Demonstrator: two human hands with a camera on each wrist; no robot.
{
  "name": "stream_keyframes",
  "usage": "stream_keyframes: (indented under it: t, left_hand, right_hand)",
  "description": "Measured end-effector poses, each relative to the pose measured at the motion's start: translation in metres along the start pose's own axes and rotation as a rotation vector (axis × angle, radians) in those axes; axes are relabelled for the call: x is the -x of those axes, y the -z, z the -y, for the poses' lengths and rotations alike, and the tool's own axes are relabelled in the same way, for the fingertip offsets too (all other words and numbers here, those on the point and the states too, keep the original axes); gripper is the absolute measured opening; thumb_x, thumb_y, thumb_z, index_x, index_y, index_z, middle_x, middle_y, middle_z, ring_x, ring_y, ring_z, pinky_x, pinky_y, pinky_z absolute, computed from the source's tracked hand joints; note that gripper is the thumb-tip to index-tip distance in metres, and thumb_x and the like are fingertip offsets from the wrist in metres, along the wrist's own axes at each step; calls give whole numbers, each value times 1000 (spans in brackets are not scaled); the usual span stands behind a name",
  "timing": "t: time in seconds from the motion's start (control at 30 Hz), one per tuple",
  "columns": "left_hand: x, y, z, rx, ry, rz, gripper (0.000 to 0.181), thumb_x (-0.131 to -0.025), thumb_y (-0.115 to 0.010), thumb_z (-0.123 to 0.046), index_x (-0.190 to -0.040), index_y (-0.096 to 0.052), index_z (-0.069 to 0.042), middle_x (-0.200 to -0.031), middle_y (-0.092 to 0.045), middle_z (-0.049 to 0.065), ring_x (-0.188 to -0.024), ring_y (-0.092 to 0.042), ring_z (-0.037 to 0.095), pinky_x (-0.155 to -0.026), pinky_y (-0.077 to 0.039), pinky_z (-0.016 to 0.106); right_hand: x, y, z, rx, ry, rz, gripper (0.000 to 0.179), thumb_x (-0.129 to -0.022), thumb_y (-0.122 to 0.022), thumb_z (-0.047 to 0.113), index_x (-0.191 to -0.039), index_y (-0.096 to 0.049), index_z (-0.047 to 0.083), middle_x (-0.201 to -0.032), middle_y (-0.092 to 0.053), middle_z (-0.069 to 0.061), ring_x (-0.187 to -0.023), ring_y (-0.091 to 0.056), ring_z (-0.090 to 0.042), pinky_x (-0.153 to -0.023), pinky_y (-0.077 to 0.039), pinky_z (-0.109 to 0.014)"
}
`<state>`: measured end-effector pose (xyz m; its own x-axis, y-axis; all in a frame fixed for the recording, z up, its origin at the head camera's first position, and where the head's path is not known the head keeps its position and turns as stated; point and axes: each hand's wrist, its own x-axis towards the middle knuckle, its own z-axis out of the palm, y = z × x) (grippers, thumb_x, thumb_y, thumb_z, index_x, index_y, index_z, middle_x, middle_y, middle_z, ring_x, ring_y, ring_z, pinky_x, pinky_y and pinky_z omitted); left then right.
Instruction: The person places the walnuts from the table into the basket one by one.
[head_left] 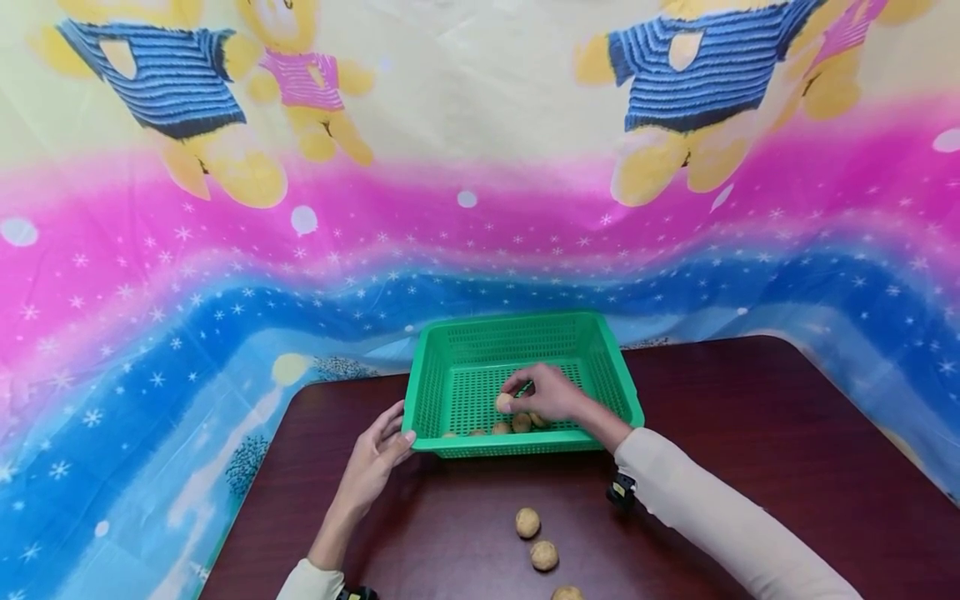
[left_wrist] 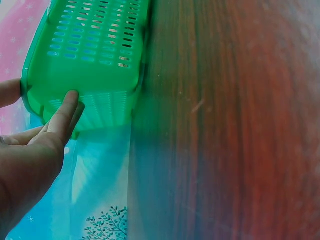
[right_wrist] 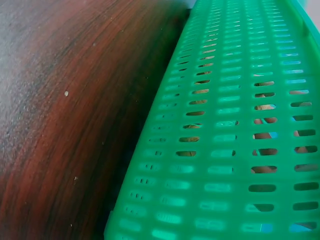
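Note:
A green plastic basket [head_left: 525, 446] with slotted walls stands on the dark wooden table. My left hand [head_left: 375, 454] grips its near left corner, the thumb over the rim and the fingers against the outer wall, as the left wrist view also shows. Inside the basket, my right hand [head_left: 551, 393] pinches a tan walnut [head_left: 504, 402] between thumb and fingertips. Just below it, several walnuts [head_left: 521, 422] lie along the near wall, partly covered by the rim. In the right wrist view the basket's slotted wall [right_wrist: 230, 125] hides the hand almost wholly.
On the table [head_left: 450, 517] in front of the basket lie a walnut [head_left: 527, 523], a second walnut [head_left: 543, 555] and a third walnut [head_left: 567, 593], cut by the frame's bottom edge. A printed cloth [head_left: 465, 233] with bears hangs behind the table.

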<state>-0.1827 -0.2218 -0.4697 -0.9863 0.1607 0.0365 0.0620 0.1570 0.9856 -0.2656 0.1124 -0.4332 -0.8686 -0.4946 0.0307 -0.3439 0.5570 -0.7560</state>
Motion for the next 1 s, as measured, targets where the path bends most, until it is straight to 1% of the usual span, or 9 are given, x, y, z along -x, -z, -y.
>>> stream_keyframes:
  t: [0.1,0.23,0.33,0.47,0.63,0.73,0.83,0.93,1.0]
  left_hand:
    - [0,0,0,-2,0,0,69,-110,-64,-22,-169,-32,-8,-161,-50,27,-141,-60,43,-108,-60,38]
    - [1,-1,1,-5,0,-4,69,-110,-64,-23,-169,-32,-8,-161,-50,27,-141,-60,43,-108,-60,39]
    - [2,-2,2,-6,2,-4,68,-110,-64,-24,-169,-32,-9,-161,-50,27,-141,-60,43,-107,-60,37]
    - [2,-3,3,-1,1,-3,67,-110,-63,-23,-169,-33,-9,-160,-51,27,-140,-61,42,-106,-61,36]
    - [1,-3,2,-2,-5,-13,67,-110,-64,-23,-168,-34,-9,-159,-52,26,-139,-62,42,-106,-61,37]
    - [0,-3,2,-7,-6,-21,67,-110,-64,-23,-168,-35,-9,-158,-53,26,-138,-63,41,-106,-61,39]
    - [0,-2,2,-9,-6,-24,66,-110,-64,-23,-168,-35,-9,-158,-53,26,-137,-63,40,-106,-61,41]
    - [0,-2,2,-12,-8,-23,66,-110,-64,-23,-168,-35,-9,-158,-54,26,-137,-64,40,-107,-61,43]
    - [0,-2,2,-12,-8,-24,66,-110,-64,-23,-168,-35,-9,-158,-54,25,-137,-64,39,-107,-61,43]
  right_hand:
    - [1,-1,1,1,-17,-11,31,-100,-78,19,-128,-77,5,-124,-77,-15,-106,-74,-27,-90,-64,-39]
    - [3,-1,1,-18,-38,-37,31,-100,-77,16,-129,-76,3,-125,-77,-15,-106,-74,-26,-88,-64,-39]
    - [4,1,0,-43,-42,-56,29,-101,-78,17,-127,-77,5,-125,-77,-14,-104,-74,-24,-83,-63,-36]
    - [10,5,3,-93,-29,-86,28,-101,-78,19,-126,-78,8,-124,-77,-15,-104,-74,-26,-82,-63,-35]
    - [24,15,12,-124,21,-114,27,-101,-77,21,-127,-77,11,-127,-76,-13,-110,-72,-28,-87,-62,-39]
    - [34,20,17,-119,51,-126,28,-102,-77,22,-128,-77,13,-128,-76,-9,-111,-71,-26,-86,-61,-36]
    - [45,23,21,-123,80,-129,29,-102,-77,22,-130,-76,14,-129,-75,-10,-110,-72,-25,-85,-61,-34]
    - [57,24,24,-142,91,-126,29,-102,-77,21,-130,-76,15,-129,-75,-9,-110,-72,-23,-85,-61,-32]
    - [65,23,25,-153,91,-120,28,-102,-76,21,-130,-76,16,-128,-76,-7,-109,-72,-21,-87,-61,-33]
